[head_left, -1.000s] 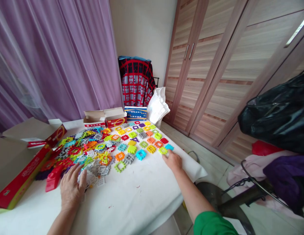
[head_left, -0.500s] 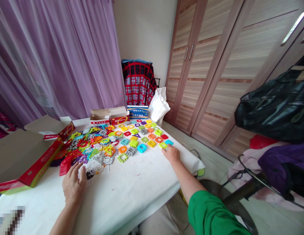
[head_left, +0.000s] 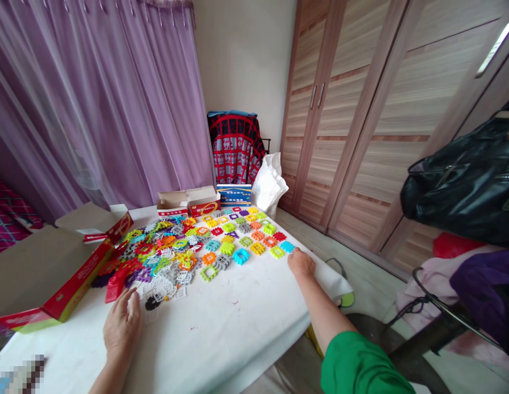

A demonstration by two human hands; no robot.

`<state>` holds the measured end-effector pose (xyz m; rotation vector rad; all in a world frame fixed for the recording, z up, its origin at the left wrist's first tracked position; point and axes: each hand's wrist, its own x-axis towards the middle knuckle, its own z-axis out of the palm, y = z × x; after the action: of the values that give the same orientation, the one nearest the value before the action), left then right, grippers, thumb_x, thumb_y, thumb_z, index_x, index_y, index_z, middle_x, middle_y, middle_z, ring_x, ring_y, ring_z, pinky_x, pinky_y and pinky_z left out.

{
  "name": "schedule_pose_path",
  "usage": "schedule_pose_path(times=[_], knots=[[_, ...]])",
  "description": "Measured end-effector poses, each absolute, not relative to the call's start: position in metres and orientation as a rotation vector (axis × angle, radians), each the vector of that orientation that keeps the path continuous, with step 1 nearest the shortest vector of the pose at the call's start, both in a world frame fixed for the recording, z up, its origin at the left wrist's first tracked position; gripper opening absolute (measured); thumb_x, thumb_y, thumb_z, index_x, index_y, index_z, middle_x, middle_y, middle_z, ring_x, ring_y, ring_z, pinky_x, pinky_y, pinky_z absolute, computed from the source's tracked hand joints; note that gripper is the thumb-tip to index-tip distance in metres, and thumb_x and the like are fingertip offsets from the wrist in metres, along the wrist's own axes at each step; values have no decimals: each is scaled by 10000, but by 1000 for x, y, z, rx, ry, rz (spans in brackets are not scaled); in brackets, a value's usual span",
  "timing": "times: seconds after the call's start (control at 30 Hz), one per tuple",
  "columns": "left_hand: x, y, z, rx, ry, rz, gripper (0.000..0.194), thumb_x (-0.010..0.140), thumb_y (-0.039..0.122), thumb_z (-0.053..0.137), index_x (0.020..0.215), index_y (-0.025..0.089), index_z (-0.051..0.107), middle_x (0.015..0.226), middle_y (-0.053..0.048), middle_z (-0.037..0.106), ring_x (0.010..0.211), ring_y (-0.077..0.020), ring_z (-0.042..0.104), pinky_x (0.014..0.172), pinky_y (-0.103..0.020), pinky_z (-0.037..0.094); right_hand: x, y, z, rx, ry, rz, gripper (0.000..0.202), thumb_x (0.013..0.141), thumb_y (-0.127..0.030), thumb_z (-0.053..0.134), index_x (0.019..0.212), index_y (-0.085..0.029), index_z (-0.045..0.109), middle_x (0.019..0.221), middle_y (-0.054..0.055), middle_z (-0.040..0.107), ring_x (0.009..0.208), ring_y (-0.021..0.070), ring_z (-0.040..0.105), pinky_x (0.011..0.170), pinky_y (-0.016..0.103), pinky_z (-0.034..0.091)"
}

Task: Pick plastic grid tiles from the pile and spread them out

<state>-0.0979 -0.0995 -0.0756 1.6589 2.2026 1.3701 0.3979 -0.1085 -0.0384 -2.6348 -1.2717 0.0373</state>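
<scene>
The head-worn camera is looking forward and down from above the near edge of the tabletop, facing its far edge with the purple curtain leftward and the wardrobe rightward, and is taking in both hands at close range.

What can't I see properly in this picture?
All in the head view:
Whether the right hand holds the light blue piece: the hand blocks the view.
What's under the left hand: the hand covers it.
Lowest pieces in the pile: covered by upper ones.
Part of the black bag: cut off by the right edge.
</scene>
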Motion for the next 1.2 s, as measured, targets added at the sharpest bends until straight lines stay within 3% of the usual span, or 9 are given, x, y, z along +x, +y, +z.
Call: schedule_pose_path(times=[0.47, 0.77, 0.97, 1.1, 1.2], knots=[[-94, -96, -72, 1690, 2212, 1223, 482, 879, 529, 389, 1069, 205, 691, 1209, -139, 699, 1174, -326, 617, 998, -470, 473, 397, -113, -40, -2628, -1360, 26, 369, 945, -233, 395, 1210, -213, 651, 1057, 116, 739, 965, 224, 693, 746, 294, 457], [-107, -75, -73, 1552, 2230, 1401, 349, 850, 381, 465, 1050, 224, 705, 1118, -89, 733, 1085, -258, 655, 963, -392, 494, 393, -128, -70, -2449, -1588, -100, 340, 925, -289, 406, 1071, -266, 712, 972, 64, 772, 800, 236, 689, 633, 298, 392], [-113, -61, -76, 1426, 2258, 1445, 349, 855, 340, 491, 1103, 210, 700, 1093, -86, 741, 1041, -243, 671, 925, -374, 504, 365, -117, -76, -2155, -1732, -100, 374, 900, -267, 403, 1047, -235, 745, 1029, 80, 767, 862, 236, 695, 737, 292, 447], [-114, -59, -79, 1332, 2244, 1501, 337, 853, 328, 502, 1106, 225, 699, 1082, -68, 749, 1005, -233, 680, 895, -361, 510, 313, -92, -58, -1845, -1865, -36, 403, 924, -263, 360, 1029, -215, 746, 1037, 89, 760, 947, 219, 680, 859, 278, 454], [-116, -59, -79, 1258, 2219, 1561, 325, 859, 341, 493, 1089, 238, 699, 1080, -47, 749, 1011, -222, 679, 896, -343, 509, 262, -68, -37, -1655, -1973, -11, 383, 945, -267, 362, 1024, -223, 733, 1010, 83, 751, 939, 203, 668, 854, 262, 454]])
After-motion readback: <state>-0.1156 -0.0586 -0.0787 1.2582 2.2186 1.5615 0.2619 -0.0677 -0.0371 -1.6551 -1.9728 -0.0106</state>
